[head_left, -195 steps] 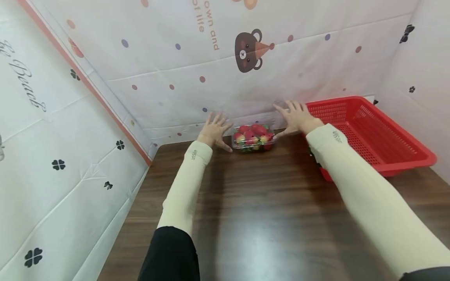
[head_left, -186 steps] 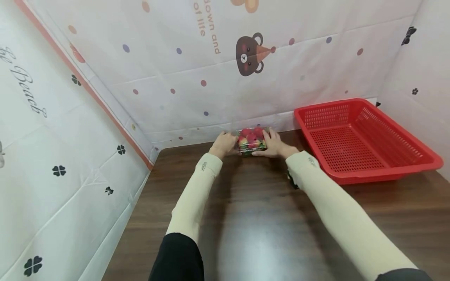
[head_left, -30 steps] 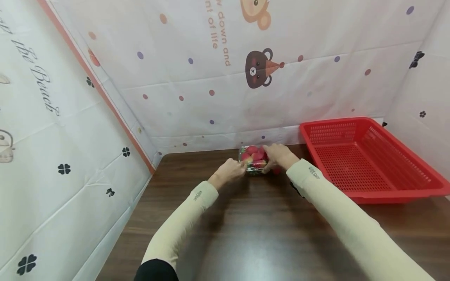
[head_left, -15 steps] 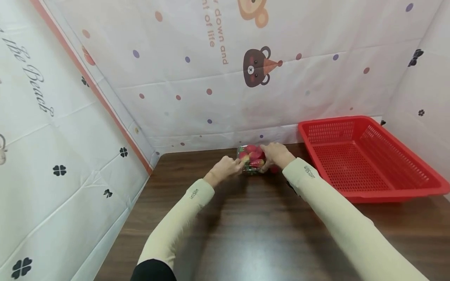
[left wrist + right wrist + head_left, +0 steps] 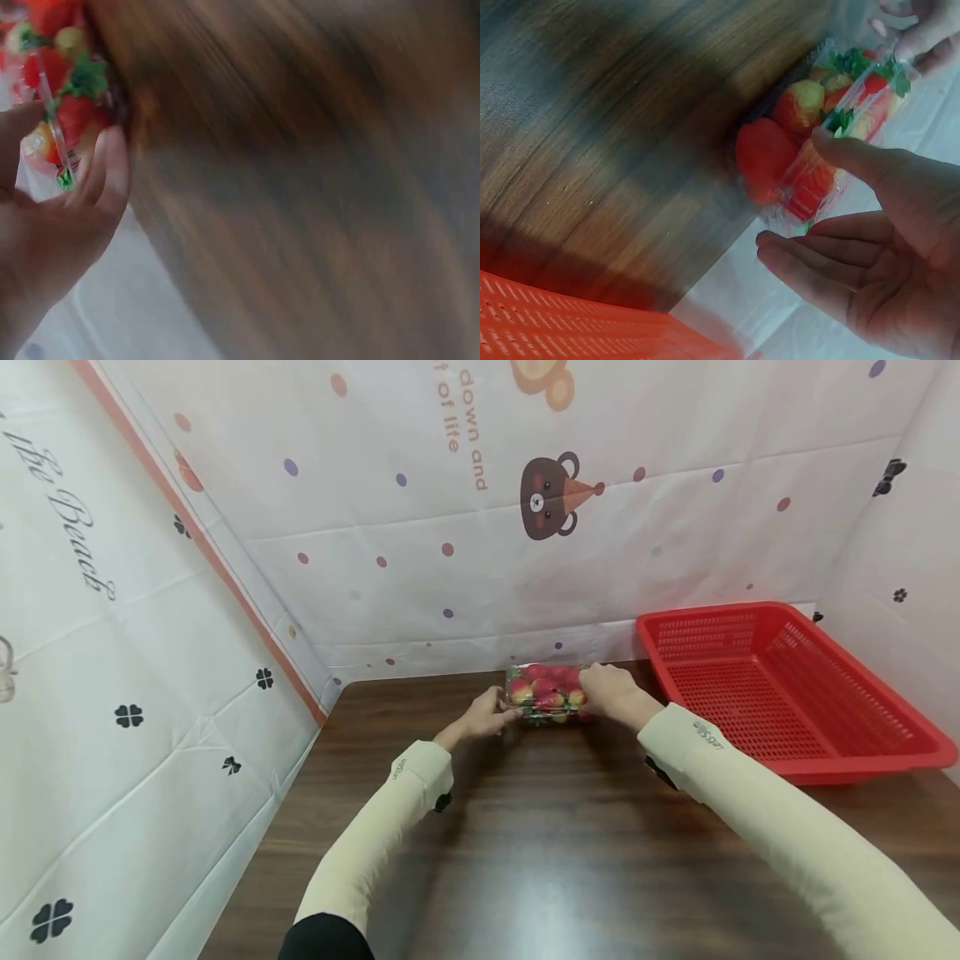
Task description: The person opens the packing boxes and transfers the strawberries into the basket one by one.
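White sheeting printed with dots, clovers and a cartoon bear walls in a dark wood-grain tabletop on three sides. At the far middle of the head view, close to the back sheet, sits a clear plastic clamshell of strawberries, red fruit with a few pale ones and green leaves showing through it. The left hand grips the box's left end, its fingers curled against the clear plastic edge in the blurred left wrist view. The right hand holds the right end: in the right wrist view its thumb presses on top of the box while the other fingers lie nearly straight beyond it. A red perforated plastic basket stands at the right of the head view, near the right hand and apart from the box.
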Motion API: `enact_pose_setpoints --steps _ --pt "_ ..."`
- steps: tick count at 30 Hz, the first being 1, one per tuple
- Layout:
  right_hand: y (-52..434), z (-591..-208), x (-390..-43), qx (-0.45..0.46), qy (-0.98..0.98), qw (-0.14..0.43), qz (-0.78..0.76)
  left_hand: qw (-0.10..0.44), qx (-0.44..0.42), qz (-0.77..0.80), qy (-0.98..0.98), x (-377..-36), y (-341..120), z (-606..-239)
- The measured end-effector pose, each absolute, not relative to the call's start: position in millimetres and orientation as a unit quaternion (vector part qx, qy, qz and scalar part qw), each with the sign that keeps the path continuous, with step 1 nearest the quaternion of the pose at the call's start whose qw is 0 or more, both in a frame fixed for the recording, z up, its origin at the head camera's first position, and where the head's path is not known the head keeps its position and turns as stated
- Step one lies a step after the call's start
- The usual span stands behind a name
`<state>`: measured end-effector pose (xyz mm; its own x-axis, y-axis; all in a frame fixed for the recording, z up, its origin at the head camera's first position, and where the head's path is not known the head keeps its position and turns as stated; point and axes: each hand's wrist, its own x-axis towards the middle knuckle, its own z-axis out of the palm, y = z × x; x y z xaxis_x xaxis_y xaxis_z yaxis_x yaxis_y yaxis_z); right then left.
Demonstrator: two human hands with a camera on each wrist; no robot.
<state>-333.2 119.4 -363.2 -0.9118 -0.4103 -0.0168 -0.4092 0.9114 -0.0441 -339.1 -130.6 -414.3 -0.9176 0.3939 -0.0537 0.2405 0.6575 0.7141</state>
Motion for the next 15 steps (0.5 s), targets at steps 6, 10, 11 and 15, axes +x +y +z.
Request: enact_pose_setpoints --steps 6,10,11,15 --pt "115 -368 -329 -0.233 0.971 -0.053 0.034 0.202 0.07 0.547 0.809 -344 -118 -419" --pt "108 -374 -324 -0.238 0.961 -0.11 0.086 0.214 0.01 0.613 0.761 -348 -112 -419" --pt "106 -375 -323 -0.238 0.958 -0.123 0.099 0.217 0.0 0.621 0.753 -349 -111 -419" --pt "104 -382 -322 -0.251 0.945 -0.157 0.14 0.232 -0.026 0.629 0.742 -352 -111 -416"
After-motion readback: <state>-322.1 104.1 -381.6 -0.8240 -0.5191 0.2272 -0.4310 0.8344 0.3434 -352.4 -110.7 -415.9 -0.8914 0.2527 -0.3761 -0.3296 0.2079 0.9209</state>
